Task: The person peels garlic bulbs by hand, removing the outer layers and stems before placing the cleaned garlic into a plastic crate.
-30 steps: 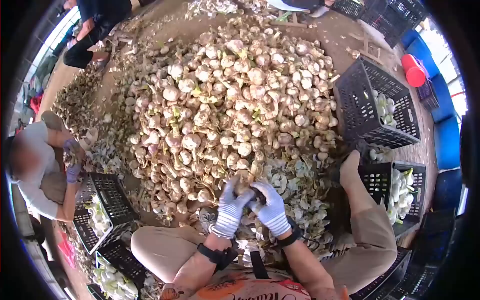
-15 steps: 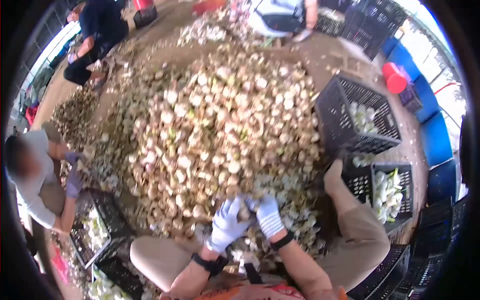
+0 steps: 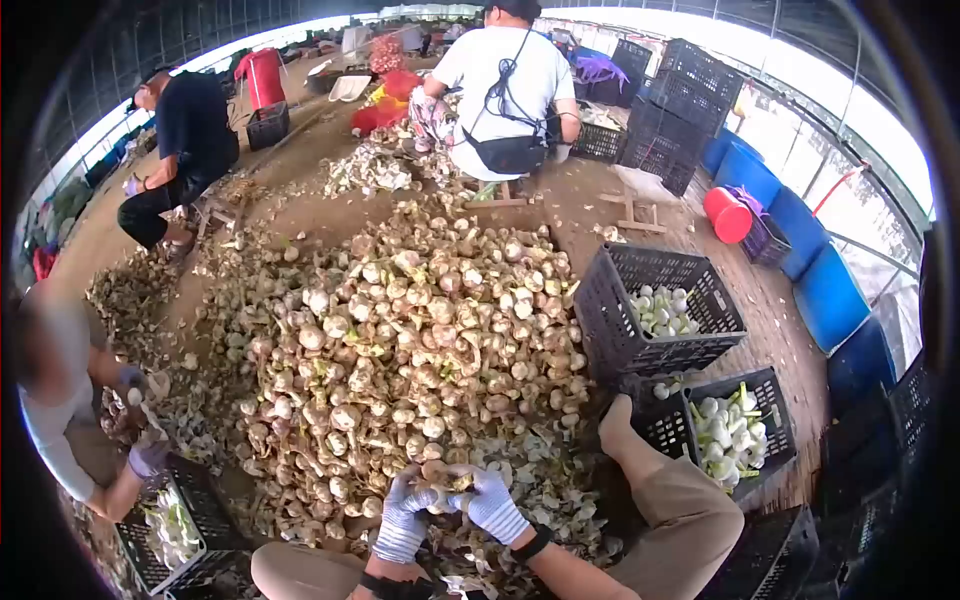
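Note:
My left hand (image 3: 403, 518), in a striped white-and-grey glove, is closed round a garlic bulb (image 3: 436, 474) in front of my lap. Gloved the same way, my right hand (image 3: 494, 508) meets it from the other side, with its fingers pinched at the bulb's outer skin. Part of the bulb is hidden by the fingers. Just beyond both hands rises a large heap of unpeeled garlic bulbs (image 3: 420, 345). Loose papery skins (image 3: 535, 490) lie beside and below my right hand.
To the right stand a black crate (image 3: 665, 350) and a lower crate (image 3: 775, 440), both holding peeled white garlic. At the left, a person (image 3: 65, 400) in gloves works beside another crate (image 3: 170, 570). Two more people sit farther back. Blue barrels (image 3: 832, 298) line the right side.
The view has tilted up, showing more of the far room. My hands have drawn together round the bulb and sit lower in view. The person at the left has shifted their hands.

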Tool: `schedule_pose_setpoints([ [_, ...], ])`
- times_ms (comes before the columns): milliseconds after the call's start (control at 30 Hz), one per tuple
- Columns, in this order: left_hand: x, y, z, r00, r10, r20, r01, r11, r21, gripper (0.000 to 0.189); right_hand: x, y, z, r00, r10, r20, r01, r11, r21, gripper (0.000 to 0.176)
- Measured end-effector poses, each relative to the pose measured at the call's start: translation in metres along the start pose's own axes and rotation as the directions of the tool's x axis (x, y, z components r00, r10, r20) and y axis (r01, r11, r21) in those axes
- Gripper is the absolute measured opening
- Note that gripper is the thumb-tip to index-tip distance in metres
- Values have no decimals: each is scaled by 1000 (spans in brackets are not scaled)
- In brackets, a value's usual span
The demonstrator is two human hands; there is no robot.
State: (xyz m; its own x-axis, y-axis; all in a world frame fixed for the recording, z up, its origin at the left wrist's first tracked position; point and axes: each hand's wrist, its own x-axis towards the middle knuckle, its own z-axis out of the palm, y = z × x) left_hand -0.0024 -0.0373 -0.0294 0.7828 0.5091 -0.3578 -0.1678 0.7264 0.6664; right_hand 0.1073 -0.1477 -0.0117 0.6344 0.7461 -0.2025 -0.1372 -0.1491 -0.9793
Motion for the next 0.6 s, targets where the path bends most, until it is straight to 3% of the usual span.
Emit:
schedule_pose_setpoints([
  [33, -1, 1, -1, 998, -55, -3, 54, 986, -158, 57, -3, -2, 3, 951, -307, 25, 298, 899, -321, 41],
  [67, -4, 2, 0, 997, -63, -37, 55, 980, -190, 60, -8, -10, 2, 962, -268, 46, 263, 879, -397, 41],
  [167, -8, 3, 1, 998, -35, -57, 28, 992, -123, 56, -4, 7, 2, 974, -228, 0, 214, 912, -351, 39],
  [200, -12, 6, 1, 1000, 8, -5, -8, 998, -57, 48, -8, 11, 1, 999, 40, -20, -38, 996, 75, 36],
  [233, -17, 11, 5, 1000, 12, -6, -13, 998, -56, 48, -9, 10, 0, 999, 37, -16, -35, 997, 75, 36],
  [300, -23, 19, 17, 992, 112, 59, -125, 938, 325, 45, -10, 14, -4, 928, 358, 101, -370, 860, 351, 34],
  [333, -25, 20, 22, 960, 236, 151, -280, 835, 474, 48, -12, 15, -4, 932, 338, 132, -362, 875, 322, 31],
  [367, -28, 21, 28, 959, 225, 174, -282, 834, 474, 48, -13, 16, -4, 932, 334, 140, -362, 876, 319, 31],
  [433, -37, 30, 41, 886, 360, 292, -449, 510, 733, 48, -17, 16, -4, 966, 218, 141, -258, 744, 616, 28],
  [467, -33, 25, 35, 907, 327, 265, -417, 619, 666, 48, -22, -3, -5, 958, 253, 132, -285, 825, 487, 25],
  [500, -33, 17, 27, 931, 284, 231, -366, 720, 590, 47, -26, -2, -5, 967, 241, 88, -250, 810, 531, 20],
  [567, -45, 27, 39, 943, 293, 156, -331, 846, 418, 38, -31, -19, -4, 985, 130, 110, -166, 881, 442, 17],
  [600, -45, 29, 34, 983, 161, 89, -181, 929, 322, 34, -29, -20, -7, 998, 31, 60, -44, 969, 241, 15],
])
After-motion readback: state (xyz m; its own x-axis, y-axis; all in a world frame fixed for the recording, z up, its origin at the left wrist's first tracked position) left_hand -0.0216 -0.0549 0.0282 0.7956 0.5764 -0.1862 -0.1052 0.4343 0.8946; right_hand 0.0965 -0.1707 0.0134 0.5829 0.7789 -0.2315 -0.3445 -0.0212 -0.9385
